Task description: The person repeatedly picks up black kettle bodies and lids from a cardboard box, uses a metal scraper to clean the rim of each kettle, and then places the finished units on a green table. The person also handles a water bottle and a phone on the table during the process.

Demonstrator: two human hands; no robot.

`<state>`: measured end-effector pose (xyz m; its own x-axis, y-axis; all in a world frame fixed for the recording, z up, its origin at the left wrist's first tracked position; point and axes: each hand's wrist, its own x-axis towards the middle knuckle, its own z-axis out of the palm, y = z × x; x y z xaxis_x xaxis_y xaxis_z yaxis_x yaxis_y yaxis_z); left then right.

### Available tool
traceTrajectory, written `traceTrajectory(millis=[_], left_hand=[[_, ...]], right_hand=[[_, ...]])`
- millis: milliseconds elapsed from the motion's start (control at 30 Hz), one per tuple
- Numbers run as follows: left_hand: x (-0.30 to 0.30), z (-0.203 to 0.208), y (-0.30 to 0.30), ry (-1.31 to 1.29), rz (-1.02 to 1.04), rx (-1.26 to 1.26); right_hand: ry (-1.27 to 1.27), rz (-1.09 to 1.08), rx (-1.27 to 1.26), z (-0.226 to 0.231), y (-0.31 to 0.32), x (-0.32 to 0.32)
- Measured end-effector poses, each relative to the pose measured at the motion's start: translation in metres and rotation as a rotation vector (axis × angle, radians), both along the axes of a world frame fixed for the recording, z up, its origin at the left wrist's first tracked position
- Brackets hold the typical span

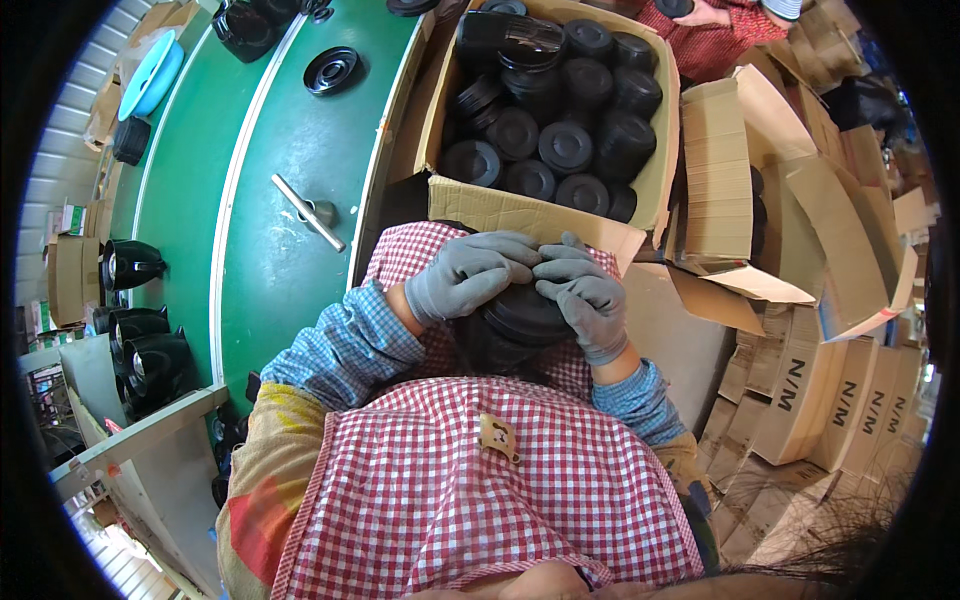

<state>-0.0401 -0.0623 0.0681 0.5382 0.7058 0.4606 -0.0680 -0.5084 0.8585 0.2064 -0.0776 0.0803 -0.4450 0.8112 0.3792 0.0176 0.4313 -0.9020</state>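
My left hand (pixel 468 277) and my right hand (pixel 590 303), both in grey gloves, are curled over the far rim of a black round plastic part (pixel 520 318) resting in my lap. The fingers of both hands are closed and almost meet at its top edge; the fingertips hide that edge, so I cannot tell whether something small is pinched there. Ring-like steps show on the part's upper face, and its lower body is dark against my checked apron (pixel 480 480). Just beyond my hands stands an open cardboard box (pixel 520 203) full of similar black round parts (pixel 565 147).
On the green workbench (pixel 290 290) to my left lie a metal rod with a small cup (pixel 315 213) and a black ring-shaped lid (pixel 332 71). Glossy black jugs (pixel 155 360) stand at its far-left side. Open cartons (pixel 718 170) and stacked boxes (pixel 800 390) fill the right. Another person's hand (pixel 705 14) shows at the top.
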Motion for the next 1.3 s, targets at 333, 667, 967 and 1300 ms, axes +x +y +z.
traceTrajectory(millis=[333,667,967,1300], left_hand=[[-0.002,-0.009,0.006,0.006,0.020,0.051],[-0.015,-0.008,-0.008,0.018,0.040,-0.142],[-0.007,0.052,-0.031,0.365,0.079,0.241],[0.000,0.060,-0.022,0.709,0.152,0.309]], right_hand=[[-0.027,-0.007,-0.010,-0.010,-0.001,-0.006],[-0.105,0.024,-0.136,-0.011,-0.009,0.000],[-0.160,0.092,-0.101,-0.008,0.007,0.010],[-0.144,-0.061,-0.028,-0.025,0.003,-0.003]])
